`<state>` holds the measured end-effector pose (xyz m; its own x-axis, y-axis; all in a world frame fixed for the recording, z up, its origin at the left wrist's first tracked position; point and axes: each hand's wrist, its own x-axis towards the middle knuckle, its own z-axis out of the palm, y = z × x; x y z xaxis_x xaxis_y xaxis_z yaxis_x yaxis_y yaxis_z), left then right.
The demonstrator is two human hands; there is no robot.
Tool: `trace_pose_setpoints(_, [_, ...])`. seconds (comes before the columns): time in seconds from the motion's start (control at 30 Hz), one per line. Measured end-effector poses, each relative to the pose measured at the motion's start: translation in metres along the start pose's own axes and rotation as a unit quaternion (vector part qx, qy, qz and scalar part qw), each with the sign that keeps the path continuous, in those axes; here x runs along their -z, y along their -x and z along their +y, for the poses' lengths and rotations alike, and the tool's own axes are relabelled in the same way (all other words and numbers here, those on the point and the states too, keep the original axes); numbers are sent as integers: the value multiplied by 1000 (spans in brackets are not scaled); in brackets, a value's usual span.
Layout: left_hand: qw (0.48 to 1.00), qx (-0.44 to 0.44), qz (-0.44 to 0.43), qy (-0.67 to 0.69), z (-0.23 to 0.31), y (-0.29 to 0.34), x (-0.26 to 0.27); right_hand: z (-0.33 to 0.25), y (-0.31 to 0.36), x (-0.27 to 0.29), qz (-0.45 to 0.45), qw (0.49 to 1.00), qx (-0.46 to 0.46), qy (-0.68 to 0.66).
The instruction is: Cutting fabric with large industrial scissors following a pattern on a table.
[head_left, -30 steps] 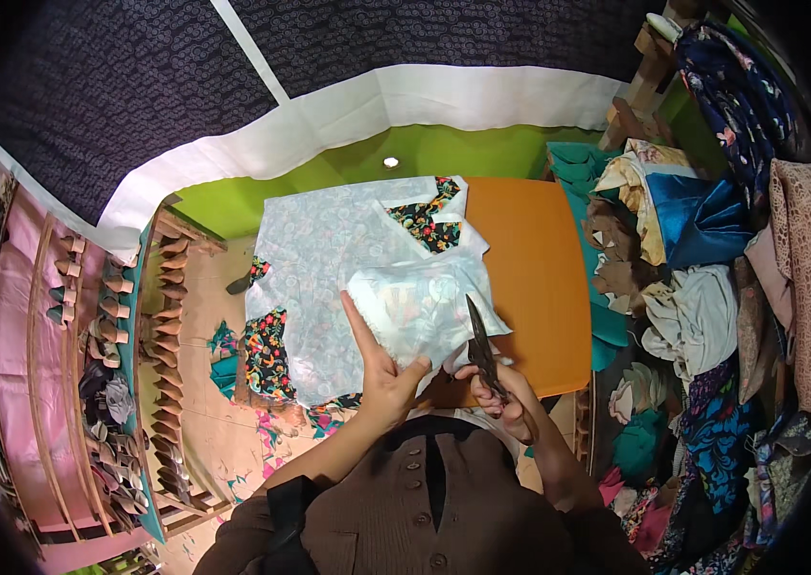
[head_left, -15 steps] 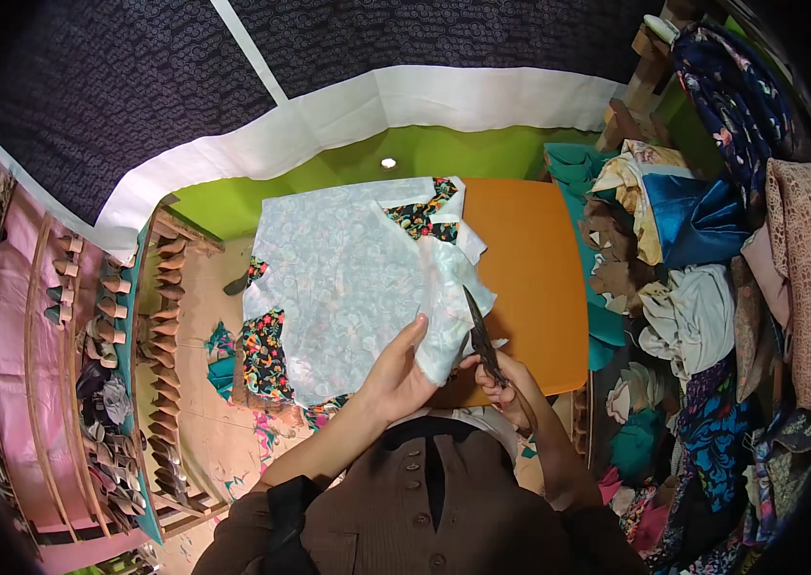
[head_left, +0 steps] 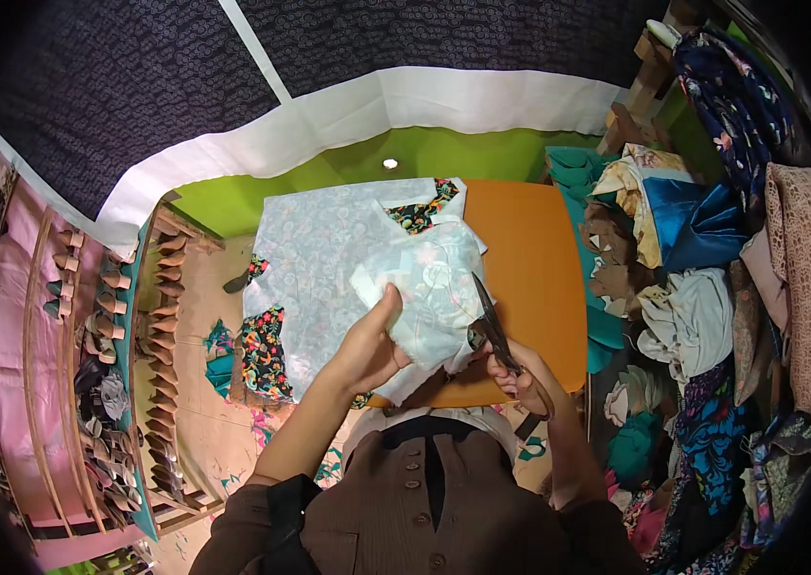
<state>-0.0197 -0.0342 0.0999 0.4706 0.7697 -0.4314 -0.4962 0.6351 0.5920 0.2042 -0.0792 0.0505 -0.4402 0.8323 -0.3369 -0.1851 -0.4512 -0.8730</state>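
In my left hand (head_left: 374, 343) is a cut piece of pale backed fabric (head_left: 425, 297), gripped between the thumb on top and the fingers beneath. My right hand (head_left: 519, 372) is closed round a pair of dark scissors (head_left: 498, 331), whose blades point away from me along the piece's right edge. Beneath lies a large sheet of fabric (head_left: 319, 259), pale side up, spread over an orange table (head_left: 530, 240). A black floral print (head_left: 266, 355) shows where its edges fold over at the left and at the far right.
Racks of shoe lasts (head_left: 164, 355) stand on the left. Piled cloth, including a shiny blue bundle (head_left: 693, 220) and a white heap (head_left: 688, 321), fills the right side. Dark patterned cloth (head_left: 444, 38) hangs beyond the table. Fabric scraps (head_left: 221, 359) litter the floor.
My left hand has moved left with the fabric piece, which now lies spread flatter over the sheet. The scissors have shifted slightly right and nearer me.
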Motion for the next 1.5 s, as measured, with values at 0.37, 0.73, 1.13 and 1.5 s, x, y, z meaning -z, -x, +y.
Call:
trace_pose_setpoints(0.37, [997, -7, -23, -68, 1, 0, 0, -2, 18, 15, -45, 991, -57, 108])
trace_pose_setpoints(0.73, [996, 13, -67, -51, -8, -2, 17, -7, 21, 8, -58, 996, 17, 73])
trace_pose_setpoints(1.13, [997, 27, -71, -23, 9, -9, 4, -9, 8, 10, -13, 992, 14, 122])
trace_pose_setpoints(1.5, [996, 38, -62, -45, 23, -17, 5, -9, 10, 17, -43, 994, -102, -19])
